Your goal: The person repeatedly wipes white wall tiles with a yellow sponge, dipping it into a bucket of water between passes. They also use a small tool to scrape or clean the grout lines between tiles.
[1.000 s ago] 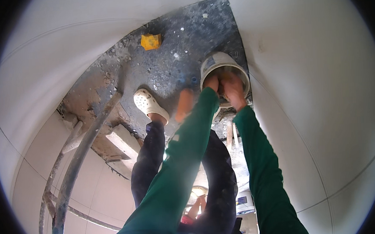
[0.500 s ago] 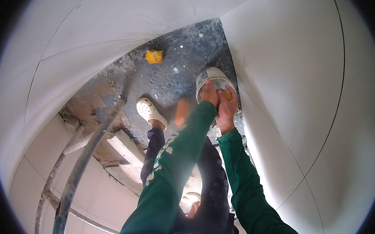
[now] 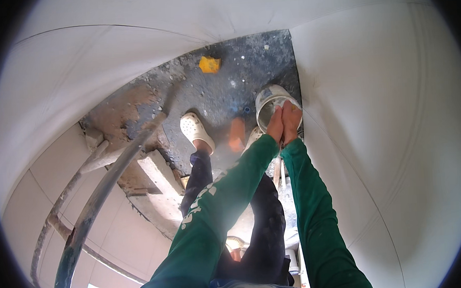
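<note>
Head view: both bare hands are seen reaching down into the mouth of a pale bucket (image 3: 270, 92), which is set on the dark, dirty floor (image 3: 222, 95) close beside the right-hand wall (image 3: 364, 116). The left hand (image 3: 275, 124) and the right hand (image 3: 292, 120) are held close together, side by side, the knuckles turned up and the fingers pointing down into the bucket. The fingers look drawn together rather than spread, but the fingertips are hidden, so whether anything is gripped cannot be told. A small yellowish patch is glimpsed at the right hand; it is too small to be named.

The bucket appears tipped with its opening toward the person, so it is best steadied while pressure is applied inside it. The work is probably done most cleanly if the hands are kept low, inside the rim, where drips can be caught. The green sleeves (image 3: 317, 207) are worn down to the wrists, and their cuffs should be held clear of the rim so that they are not wetted or dirtied.

Firm footing is also called for: an orange block (image 3: 237, 135) is found between the white clogs (image 3: 195, 129), and a yellow lump (image 3: 209, 65) is seen farther off, well apart from the bucket.
</note>
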The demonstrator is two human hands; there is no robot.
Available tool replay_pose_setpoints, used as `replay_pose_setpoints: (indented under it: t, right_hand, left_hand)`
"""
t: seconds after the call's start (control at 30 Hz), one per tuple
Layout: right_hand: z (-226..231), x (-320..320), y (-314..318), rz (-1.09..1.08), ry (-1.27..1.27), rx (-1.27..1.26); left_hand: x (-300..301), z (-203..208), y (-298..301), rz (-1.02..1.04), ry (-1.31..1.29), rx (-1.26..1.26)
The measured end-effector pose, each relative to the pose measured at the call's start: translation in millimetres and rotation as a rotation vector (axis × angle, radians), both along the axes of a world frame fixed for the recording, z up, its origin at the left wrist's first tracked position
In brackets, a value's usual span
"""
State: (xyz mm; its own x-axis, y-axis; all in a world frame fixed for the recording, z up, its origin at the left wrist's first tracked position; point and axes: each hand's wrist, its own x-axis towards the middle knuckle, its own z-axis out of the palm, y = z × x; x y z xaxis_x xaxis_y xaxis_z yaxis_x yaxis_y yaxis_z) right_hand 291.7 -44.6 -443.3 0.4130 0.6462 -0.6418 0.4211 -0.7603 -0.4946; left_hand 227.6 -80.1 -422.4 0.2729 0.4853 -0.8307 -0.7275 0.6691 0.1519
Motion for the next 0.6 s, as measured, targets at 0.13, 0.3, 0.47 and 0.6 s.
replay_pose_setpoints:
  t: [0.13, 0.3, 0.47, 0.6]
  right_hand:
    - [128.1, -9.7, -3.3, 0.057, 0.31, 0.161]
    - [277.6, 0.5, -13.8, 0.749, -0.219, 0.415]
    - [438.7, -13.3, -22.6, 0.753, -0.021, 0.693]
    - [559.7, -78.1, -33.5, 0.89, 0.216, 0.822]
  left_hand:
    - [-29.2, 110.4, 19.6, -0.012, -0.17, -0.032]
    - [-87.0, 201.1, 9.1, -0.557, 0.498, 0.286]
    - [-143.9, 279.8, 7.2, -0.29, 0.863, 0.693]
    - [-175.2, 430.3, 29.9, -0.383, 0.727, 1.038]
